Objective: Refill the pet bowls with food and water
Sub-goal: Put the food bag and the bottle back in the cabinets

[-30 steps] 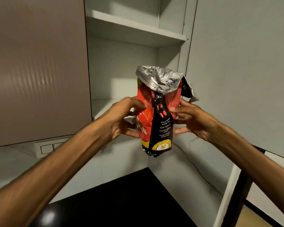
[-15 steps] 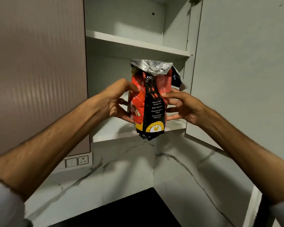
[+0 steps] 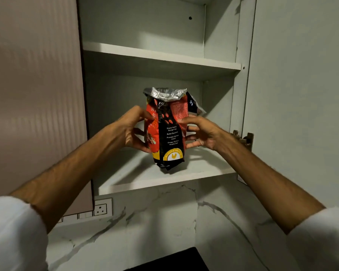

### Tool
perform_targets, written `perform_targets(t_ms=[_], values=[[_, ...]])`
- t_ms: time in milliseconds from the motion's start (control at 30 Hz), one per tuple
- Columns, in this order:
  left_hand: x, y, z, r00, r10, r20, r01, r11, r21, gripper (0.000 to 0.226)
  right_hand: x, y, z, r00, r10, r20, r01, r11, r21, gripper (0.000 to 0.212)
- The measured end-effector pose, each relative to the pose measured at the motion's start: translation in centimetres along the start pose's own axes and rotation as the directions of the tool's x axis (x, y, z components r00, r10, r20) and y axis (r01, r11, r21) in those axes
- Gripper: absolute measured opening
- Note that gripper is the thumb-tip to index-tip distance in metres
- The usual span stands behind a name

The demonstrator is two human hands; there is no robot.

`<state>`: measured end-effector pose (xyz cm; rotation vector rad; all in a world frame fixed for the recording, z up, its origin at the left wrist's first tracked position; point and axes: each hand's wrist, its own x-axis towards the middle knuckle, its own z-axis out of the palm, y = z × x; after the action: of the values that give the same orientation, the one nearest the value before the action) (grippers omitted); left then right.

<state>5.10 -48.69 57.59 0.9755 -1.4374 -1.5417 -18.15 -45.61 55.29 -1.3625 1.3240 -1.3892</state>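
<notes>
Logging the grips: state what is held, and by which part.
The pet food bag is held upright by its sides, around mid-height: left hand on its left side, right hand on its right.

The red and black foil pet-food bag [image 3: 167, 130] shows small white print, partly unreadable; fingers hide its flanks at 9 and 3 o'clock. The black countertop [image 3: 170, 261] is cut off at 6 o'clock, the grey open cabinet door [image 3: 301, 94] at 3 o'clock.

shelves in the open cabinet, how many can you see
2: the upper shelf above the food bag, and the lower shelf beneath it. Any higher ones are out of frame.
</notes>
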Motion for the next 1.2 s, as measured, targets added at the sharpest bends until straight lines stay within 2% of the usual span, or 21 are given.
perform_targets(t_ms=[167,233,467,667,1067,1200], values=[[3.2,-0.9,-0.4,0.998,-0.006,-0.059,0.008,1.000,0.021,0.036,4.2,2.0,-0.2,1.000,0.011,0.026,-0.011,1.000,0.013,0.049],[4.2,-1.0,-0.7,0.997,-0.014,-0.078,0.017,0.999,0.035,0.042,5.4,2.4,0.0,0.999,0.017,0.033,-0.018,1.000,0.014,0.053],[6.5,-1.4,-1.6,0.993,-0.023,-0.117,0.027,0.999,0.036,0.055,8.1,3.5,0.6,0.998,0.030,0.058,-0.030,0.999,0.011,0.052],[6.7,-1.9,-2.0,0.991,-0.039,-0.128,0.048,0.997,0.065,0.056,8.9,4.5,0.9,0.996,0.043,0.072,-0.044,0.999,0.014,0.057],[5.9,-3.1,-1.6,0.988,-0.034,-0.148,0.051,0.992,0.112,0.044,9.0,5.4,1.0,0.994,0.059,0.091,-0.057,0.998,-0.026,0.061],[5.5,-3.1,-1.1,0.984,-0.018,-0.175,0.041,0.990,0.132,0.039,8.0,5.4,1.0,0.995,0.059,0.077,-0.058,0.998,-0.027,0.054]])
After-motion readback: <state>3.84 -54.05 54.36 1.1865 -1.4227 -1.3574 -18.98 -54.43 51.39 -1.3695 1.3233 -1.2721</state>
